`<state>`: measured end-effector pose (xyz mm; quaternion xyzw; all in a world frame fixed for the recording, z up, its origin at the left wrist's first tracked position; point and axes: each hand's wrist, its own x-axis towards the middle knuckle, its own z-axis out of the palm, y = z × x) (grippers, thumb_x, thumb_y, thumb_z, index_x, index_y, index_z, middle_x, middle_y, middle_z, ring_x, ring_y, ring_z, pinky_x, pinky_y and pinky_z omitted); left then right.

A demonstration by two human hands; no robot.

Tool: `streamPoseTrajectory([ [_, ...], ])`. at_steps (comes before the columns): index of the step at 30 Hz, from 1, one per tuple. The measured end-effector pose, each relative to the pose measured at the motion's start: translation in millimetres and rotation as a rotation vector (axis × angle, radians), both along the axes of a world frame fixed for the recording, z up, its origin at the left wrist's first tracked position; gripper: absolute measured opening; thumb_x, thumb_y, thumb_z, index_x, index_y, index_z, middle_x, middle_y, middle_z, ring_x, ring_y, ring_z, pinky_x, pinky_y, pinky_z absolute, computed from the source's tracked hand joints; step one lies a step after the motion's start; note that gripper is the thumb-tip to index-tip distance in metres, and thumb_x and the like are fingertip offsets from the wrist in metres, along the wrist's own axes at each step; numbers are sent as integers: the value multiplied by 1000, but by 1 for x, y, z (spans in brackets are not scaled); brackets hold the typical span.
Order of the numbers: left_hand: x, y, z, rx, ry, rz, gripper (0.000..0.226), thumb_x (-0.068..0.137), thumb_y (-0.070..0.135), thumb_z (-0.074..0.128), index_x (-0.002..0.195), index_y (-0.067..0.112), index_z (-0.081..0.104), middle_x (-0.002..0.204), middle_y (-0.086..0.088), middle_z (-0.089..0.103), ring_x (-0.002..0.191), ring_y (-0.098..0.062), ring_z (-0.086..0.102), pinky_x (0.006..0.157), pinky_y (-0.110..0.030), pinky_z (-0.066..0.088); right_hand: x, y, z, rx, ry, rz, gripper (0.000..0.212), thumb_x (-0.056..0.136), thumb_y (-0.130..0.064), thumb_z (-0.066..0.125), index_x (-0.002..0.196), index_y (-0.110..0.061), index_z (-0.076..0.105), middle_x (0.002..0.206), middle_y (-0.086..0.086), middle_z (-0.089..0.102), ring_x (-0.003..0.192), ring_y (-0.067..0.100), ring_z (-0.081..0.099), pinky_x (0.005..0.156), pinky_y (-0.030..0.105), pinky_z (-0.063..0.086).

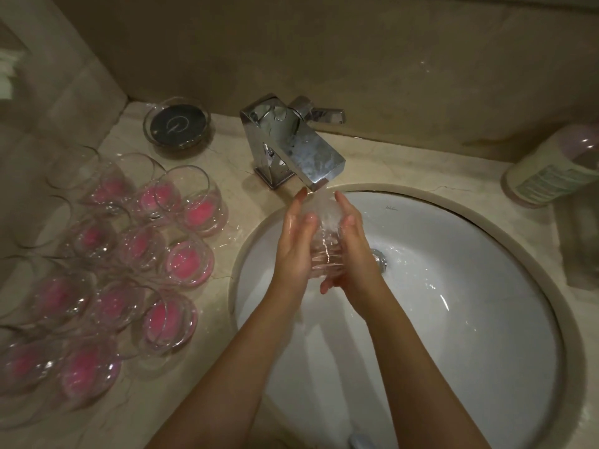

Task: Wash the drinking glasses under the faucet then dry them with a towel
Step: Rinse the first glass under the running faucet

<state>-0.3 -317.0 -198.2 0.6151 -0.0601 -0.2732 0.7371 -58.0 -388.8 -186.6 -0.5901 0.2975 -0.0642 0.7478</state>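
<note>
Two bare forearms, no sleeves, wet fingers [303,222]

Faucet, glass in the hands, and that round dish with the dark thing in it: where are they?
faucet [304,153]: head view, top of spout.
glass [327,244]: head view, side wall between both palms.
round dish [177,124]: head view, dark disc inside.
</note>
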Motion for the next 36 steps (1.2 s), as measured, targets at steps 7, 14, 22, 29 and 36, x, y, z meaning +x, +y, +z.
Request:
streamPoseTrajectory([
  [7, -4, 1, -2, 241, -237, -84, 37, 101, 37, 45, 138, 39, 42, 138, -2, 56, 123, -18, 57, 94, -27, 52, 0, 8, 4, -326, 33, 4, 33, 99, -57, 27, 125, -77, 26, 122, -3, 57, 91, 20, 68, 45, 32, 55],
  [14, 2, 1, 5, -27, 54, -28, 27, 97, 25, 54, 120, 40, 54, 126, -1, 63, 109, -19, 66, 84, -30, 56, -3, 2, 8, 9, 4, -16, 34, 101, -53, 23, 133, -62, 31, 122, -13, 59, 82, 18, 72, 45, 33, 53],
  [22, 2, 8, -1, 121, -64, -91, 45, 88, 48, 62, 128, 57, 46, 126, 7, 63, 115, -20, 63, 90, -40, 55, -1, 7, 3, -284, 83, 36, 31, 93, -64, 29, 117, -82, 21, 120, 5, 61, 92, 24, 69, 45, 30, 54],
  [29, 7, 20, 3, 43, 235, -97, 44, 74, 25, 73, 114, 10, 67, 105, -10, 74, 93, -26, 72, 86, -40, 56, -12, -13, 16, -252, 162, 52, 49, 98, -45, 46, 145, -40, 34, 144, -5, 45, 121, 14, 52, 95, 40, 51],
  [36, 9, 20, 9, 77, 241, -77, 30, 77, -2, 73, 104, 9, 66, 90, -4, 72, 74, -15, 69, 63, -27, 56, 0, -41, 44, -162, 99, -103, 37, 100, -35, 48, 136, -27, 50, 134, -11, 51, 122, 13, 53, 93, 37, 51],
])
